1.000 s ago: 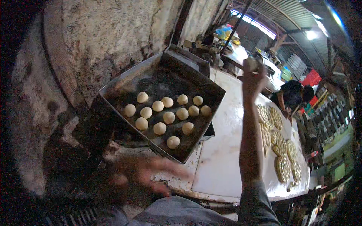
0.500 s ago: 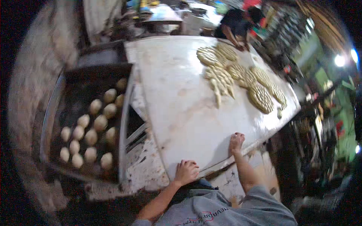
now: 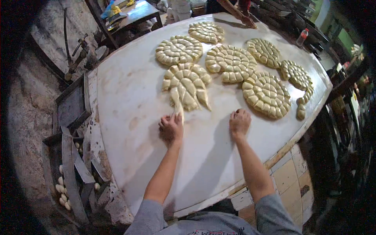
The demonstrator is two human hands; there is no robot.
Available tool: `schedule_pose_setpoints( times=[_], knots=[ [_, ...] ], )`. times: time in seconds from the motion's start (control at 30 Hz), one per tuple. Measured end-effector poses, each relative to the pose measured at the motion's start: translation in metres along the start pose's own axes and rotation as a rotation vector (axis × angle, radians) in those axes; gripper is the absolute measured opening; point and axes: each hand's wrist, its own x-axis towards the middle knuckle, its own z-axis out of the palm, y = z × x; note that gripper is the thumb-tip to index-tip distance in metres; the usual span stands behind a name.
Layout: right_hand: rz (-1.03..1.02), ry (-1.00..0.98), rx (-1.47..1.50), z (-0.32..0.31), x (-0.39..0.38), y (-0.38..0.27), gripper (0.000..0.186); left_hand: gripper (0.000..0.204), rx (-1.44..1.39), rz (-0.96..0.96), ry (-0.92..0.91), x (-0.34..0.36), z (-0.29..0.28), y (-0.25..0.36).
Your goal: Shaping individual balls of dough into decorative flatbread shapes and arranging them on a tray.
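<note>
Pale, shiny dough lies on the white table in flat rounds scored into many pieces. At the near end of a partly cut dough round (image 3: 187, 82), a dough strip (image 3: 178, 106) stretches toward me. My left hand (image 3: 171, 127) is closed on the strip's end. My right hand (image 3: 239, 121) is over the table, left of another scored dough round (image 3: 267, 95) and apart from it. Its fingers are curled in, and whatever they may hold is hidden. Behind lie more rounds, among them a large dough round (image 3: 231, 62) and a dough round (image 3: 179, 50).
The white table (image 3: 129, 117) has a worn rim. At left stand dark metal trays (image 3: 72, 103), with pale dough balls (image 3: 62, 190) below. A bottle with a red cap (image 3: 302, 37) stands at the far right edge. Another person's hand (image 3: 247, 21) is at the far edge.
My hands have moved from the table's near edge forward to the dough, and the left now grips a strip. The view has swung right, shifting the tray of dough balls to the lower left.
</note>
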Motion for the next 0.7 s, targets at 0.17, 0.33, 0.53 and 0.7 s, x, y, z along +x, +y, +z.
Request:
schedule_pose_setpoints(
  times=[0.17,0.33,0.53,0.7],
  knots=[
    [-0.053,-0.027,0.025,0.012,0.02,-0.017,0.023,0.025,-0.411,-0.203,-0.051,0.041,0.065,0.011],
    [-0.261,-0.153,0.146,0.025,0.046,-0.058,0.028,0.017,-1.063,-0.749,-0.469,0.019,0.02,-0.01],
    [-0.306,-0.072,0.293,0.09,0.063,-0.119,0.027,0.016,-1.071,-0.712,-0.606,-0.075,-0.057,-0.048],
    [-0.058,-0.175,0.72,0.084,0.045,-0.124,0.031,0.017,-0.899,-0.556,-0.646,-0.137,-0.126,-0.071]
  ],
)
